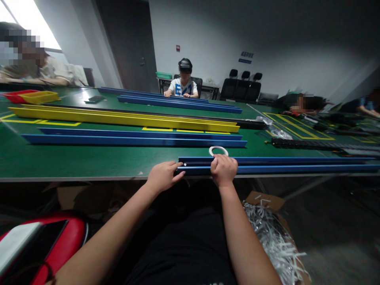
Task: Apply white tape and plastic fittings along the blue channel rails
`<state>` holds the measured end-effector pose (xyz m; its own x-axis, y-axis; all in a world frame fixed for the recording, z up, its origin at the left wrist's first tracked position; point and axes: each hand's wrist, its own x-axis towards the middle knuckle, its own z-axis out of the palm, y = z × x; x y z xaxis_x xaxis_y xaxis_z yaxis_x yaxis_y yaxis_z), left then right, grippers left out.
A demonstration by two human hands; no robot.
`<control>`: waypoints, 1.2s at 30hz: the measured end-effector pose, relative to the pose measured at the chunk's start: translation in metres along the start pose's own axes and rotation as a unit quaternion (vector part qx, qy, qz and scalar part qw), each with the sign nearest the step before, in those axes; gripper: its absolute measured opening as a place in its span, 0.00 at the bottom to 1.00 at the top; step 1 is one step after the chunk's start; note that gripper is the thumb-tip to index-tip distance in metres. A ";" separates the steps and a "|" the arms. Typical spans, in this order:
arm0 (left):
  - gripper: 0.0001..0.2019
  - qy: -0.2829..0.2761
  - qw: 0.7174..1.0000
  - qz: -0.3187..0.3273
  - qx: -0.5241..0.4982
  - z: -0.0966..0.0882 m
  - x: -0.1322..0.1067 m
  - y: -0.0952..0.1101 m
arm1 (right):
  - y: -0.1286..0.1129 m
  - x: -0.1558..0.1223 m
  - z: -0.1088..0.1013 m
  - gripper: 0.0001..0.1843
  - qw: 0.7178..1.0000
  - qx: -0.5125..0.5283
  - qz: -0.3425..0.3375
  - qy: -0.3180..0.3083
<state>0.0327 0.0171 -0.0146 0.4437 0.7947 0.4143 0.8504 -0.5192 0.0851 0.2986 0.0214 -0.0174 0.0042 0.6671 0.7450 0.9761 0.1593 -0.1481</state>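
A long blue channel (282, 169) lies along the near edge of the table, its left end in front of me. My right hand (225, 170) is closed around this channel a little in from that end. At the end itself is my left hand (163, 176), with index finger and thumb stretched out and apart. The index fingertip reaches inside the channel, beside a small white piece (185, 164). The thumb lies along the outside of the near wall. Just beyond my right hand, a roll of white tape (218, 151) lies flat on the table.
Further back on the green table (103, 162) lie more blue channels (133, 140) and yellow channels (124, 118). Red and yellow trays (38, 97) stand at far left. Below right, a cardboard box (267, 200) holds white strips. A red stool (71, 229) is lower left. Other people sit around.
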 end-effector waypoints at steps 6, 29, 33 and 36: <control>0.24 -0.018 1.000 0.004 -0.005 -0.003 0.002 0.000 | -0.001 0.000 -0.001 0.16 1.000 -0.001 0.004 -0.008; 0.23 -0.037 0.999 0.005 -0.001 -0.007 0.004 0.001 | -0.002 0.000 -0.001 0.16 1.000 0.005 0.010 -0.014; 0.22 -0.042 0.999 -0.002 -0.025 -0.006 0.005 0.000 | -0.006 0.006 -0.008 0.15 0.999 0.000 0.033 -0.036; 0.22 -0.047 0.998 0.000 -0.040 -0.005 0.007 -0.003 | -0.007 0.011 -0.013 0.14 0.997 -0.007 0.053 -0.061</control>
<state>0.0316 0.0225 -0.0071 0.4724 0.8184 0.3271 0.8264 -0.5403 0.1586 0.2945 0.0182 0.0001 0.0825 0.7639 0.6400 0.9745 0.0726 -0.2124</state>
